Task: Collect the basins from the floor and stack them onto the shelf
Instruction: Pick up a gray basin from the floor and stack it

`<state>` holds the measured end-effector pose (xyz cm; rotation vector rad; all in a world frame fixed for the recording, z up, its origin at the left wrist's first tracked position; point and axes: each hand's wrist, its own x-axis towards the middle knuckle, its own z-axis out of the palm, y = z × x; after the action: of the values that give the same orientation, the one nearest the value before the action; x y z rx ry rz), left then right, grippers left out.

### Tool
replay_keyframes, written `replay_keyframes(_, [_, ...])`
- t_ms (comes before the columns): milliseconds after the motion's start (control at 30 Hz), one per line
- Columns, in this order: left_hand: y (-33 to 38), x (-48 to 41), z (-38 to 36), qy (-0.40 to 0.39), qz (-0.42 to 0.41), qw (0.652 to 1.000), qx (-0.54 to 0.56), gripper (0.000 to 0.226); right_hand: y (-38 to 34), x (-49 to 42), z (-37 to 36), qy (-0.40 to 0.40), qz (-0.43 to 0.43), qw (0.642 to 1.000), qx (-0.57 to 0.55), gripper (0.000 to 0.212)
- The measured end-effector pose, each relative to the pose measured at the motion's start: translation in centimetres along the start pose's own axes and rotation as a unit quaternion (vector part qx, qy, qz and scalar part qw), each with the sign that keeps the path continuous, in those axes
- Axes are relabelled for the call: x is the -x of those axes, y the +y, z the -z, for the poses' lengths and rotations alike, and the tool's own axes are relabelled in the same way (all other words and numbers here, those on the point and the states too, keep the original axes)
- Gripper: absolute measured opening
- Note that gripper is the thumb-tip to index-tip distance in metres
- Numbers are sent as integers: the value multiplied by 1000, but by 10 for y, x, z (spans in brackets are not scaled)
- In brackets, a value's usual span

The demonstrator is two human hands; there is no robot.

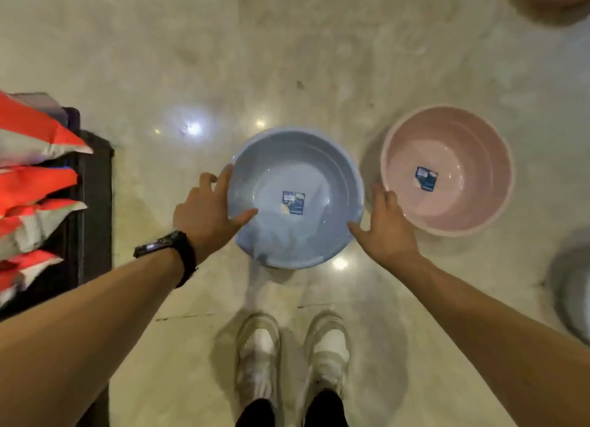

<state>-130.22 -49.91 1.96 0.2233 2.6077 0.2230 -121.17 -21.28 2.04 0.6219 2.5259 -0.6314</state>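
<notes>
Both hands at blue basin [300, 168] by the floor [223, 59].
Left hand [204, 212] grips blue basin's left rim, thumb inside. Right hand [386, 232] touches its right rim, grip unclear. Pink basin [463, 187] sits just right of blue basin; shoes [258, 353] are below it.

The middle basin [319, 171] lies on the floor [287, 59] beyond my shoes [260, 347], the second basin [463, 184] just right, the rack [92, 203] far left.

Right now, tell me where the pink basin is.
In the head view the pink basin sits upright on the floor, right of centre, beside the blue basin and just beyond the right hand.
</notes>
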Motion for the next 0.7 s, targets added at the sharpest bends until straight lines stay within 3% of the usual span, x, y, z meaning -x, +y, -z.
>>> replay_keyframes(100, [-33,-26,-63,-6,79,996,39,102,19,-32,-59,27,-40,996,-69,69])
replay_keyframes(167, [-48,-36,-91,-7,115,990,80,93,28,-45,-88,39,-54,991,-115,68])
replay_keyframes(333, [-45,-47,-113,-10,97,962,256,70,34,-57,-112,77,-99,966,-224,68])
replay_keyframes(500, [-11,-13,-53,27,61,953,295,60,27,-21,-59,118,-113,952,-257,68])
replay_keyframes(700, [63,59,93,39,-8,950,308,59,10,82,81,152,-112,936,-296,66])
